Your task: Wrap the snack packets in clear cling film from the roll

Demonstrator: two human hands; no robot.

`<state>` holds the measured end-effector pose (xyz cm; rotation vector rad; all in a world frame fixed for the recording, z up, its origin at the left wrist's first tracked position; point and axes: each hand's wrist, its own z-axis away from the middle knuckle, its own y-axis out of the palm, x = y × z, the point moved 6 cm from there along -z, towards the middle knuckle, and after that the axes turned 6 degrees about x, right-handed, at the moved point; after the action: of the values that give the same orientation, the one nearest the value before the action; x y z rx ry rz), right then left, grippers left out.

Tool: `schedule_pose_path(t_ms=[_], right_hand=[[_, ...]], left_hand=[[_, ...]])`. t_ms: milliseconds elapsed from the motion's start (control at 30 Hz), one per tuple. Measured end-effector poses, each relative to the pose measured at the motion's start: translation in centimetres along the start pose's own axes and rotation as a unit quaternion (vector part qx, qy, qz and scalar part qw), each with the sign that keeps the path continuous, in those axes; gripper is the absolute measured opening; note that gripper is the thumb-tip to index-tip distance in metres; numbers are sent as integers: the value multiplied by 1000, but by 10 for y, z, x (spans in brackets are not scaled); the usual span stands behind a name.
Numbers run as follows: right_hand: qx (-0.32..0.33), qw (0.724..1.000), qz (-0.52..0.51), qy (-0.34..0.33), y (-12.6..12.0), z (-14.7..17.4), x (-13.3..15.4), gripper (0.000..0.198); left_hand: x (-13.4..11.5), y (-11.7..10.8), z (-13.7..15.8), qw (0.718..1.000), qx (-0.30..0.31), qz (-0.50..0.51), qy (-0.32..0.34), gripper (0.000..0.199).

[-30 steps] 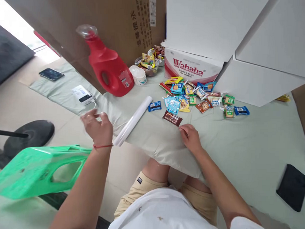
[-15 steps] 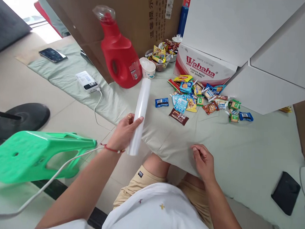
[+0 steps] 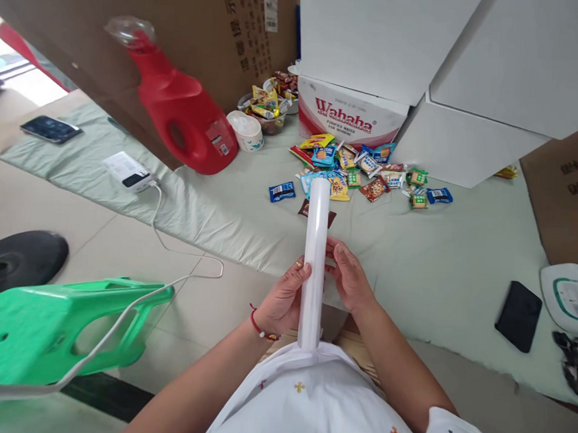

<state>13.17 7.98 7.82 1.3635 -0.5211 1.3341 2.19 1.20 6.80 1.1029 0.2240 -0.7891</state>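
My left hand (image 3: 286,293) is closed around a long, shiny, whitish roll of plastic film (image 3: 316,243), its thumb lying across the front. The roll stands nearly upright in front of my body, its lower end at my shirt. Close by on the roll's right side is my right hand (image 3: 347,274), fingers apart and curved toward it; whether the fingertips touch it I cannot tell. Behind the roll's upper part, a dark brown snack packet (image 3: 332,218) is partly hidden. Several small wrapped snacks (image 3: 340,187) lie scattered beyond it on the cloth.
A red detergent jug (image 3: 183,112), a paper cup (image 3: 247,131) and a tub of snacks (image 3: 268,118) stand at the back. White boxes rise above a Wahaha carton (image 3: 349,117). A power bank (image 3: 128,171) trails a white cable. A green stool (image 3: 39,315) stands left; a black wallet-like object (image 3: 519,316) lies right.
My left hand has brought the roll to the right and closer to my body, more upright. My right hand has left the cloth, opened and come beside the roll. The view has shifted right.
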Motion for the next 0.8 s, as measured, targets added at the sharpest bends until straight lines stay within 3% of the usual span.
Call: schedule_pose_path(t_ms=[167,533,800], right_hand=[[-156,982,79,-70,-27,9,13,42],[-175,968,-181,-14,-15,6,-9,36],[-225,962,-151,-40,-25,7,-12,37]], left_hand=[[5,11,-2,999,-17,-30,30,40],[30,16,-13,989,-18,-91,113,38],[35,17,-16,989,-31,-89,109,44]])
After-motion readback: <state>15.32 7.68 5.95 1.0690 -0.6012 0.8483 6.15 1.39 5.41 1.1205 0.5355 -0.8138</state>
